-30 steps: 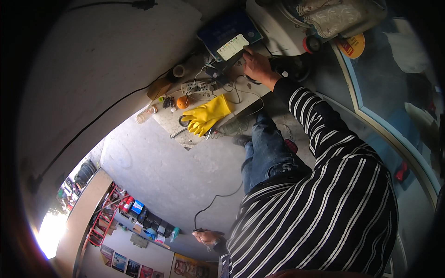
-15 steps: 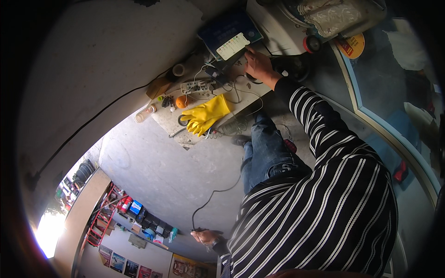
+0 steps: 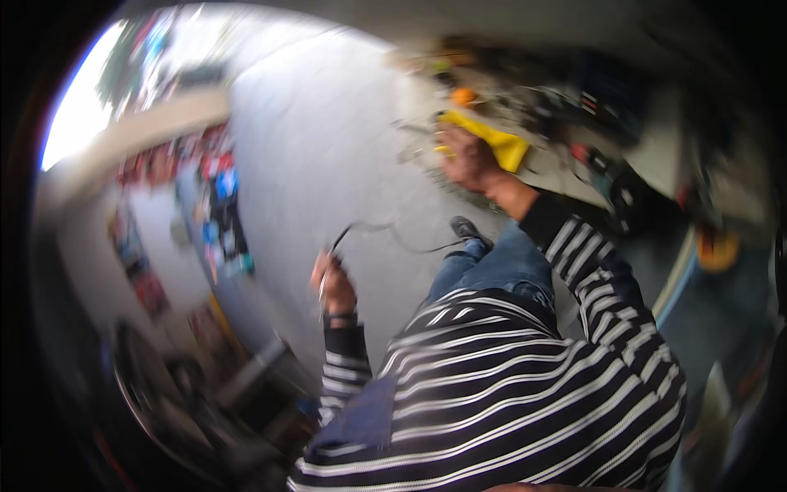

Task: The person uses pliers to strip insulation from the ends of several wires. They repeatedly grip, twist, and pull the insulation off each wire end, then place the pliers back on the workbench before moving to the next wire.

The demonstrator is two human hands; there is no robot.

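My left hand (image 3: 334, 283), low and left of my legs, is closed around the end of a black cable (image 3: 373, 226). From there the cable curves across the floor toward my shoes. My right hand (image 3: 471, 156) is over the near edge of the cluttered table, in front of a pair of yellow rubber gloves (image 3: 510, 148) and covering part of them. Motion smears its fingers, so I cannot tell whether they grip anything. An orange round thing (image 3: 464, 97) sits just beyond the gloves.
The low table (image 3: 414, 94) carries blurred cords and small items. A dark bulky object (image 3: 625, 197) is to its right. Several packaged goods (image 3: 223, 213) line the left side. A dark wheel-like shape (image 3: 131, 369) is at lower left, and grey floor (image 3: 303, 148) lies between.
My view has swung round, with the table now at upper right. My right hand has moved from beside the lit phone to the gloves. My left hand still holds the cable.
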